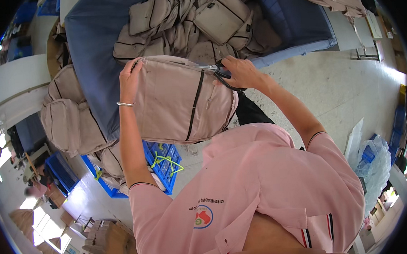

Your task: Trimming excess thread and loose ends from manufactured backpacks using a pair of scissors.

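Observation:
A beige backpack [165, 103] with a dark strip across it lies in front of me, by the near side of a blue padded bin. My left hand [129, 80] grips its upper left edge, fingers closed on the fabric. In my right hand [242, 73] is a pair of scissors [207, 67] with black handles. Their metal blades point left and lie along the backpack's upper edge. Whether the blades touch a thread there is too small to tell.
The blue padded bin [91, 41] holds a heap of beige backpacks [223, 18]. More backpacks [67, 120] are stacked to the left, above a blue plastic crate [169, 168]. Clear plastic wrapping [375, 157] lies at the right. Brown cartons [109, 242] stand at lower left.

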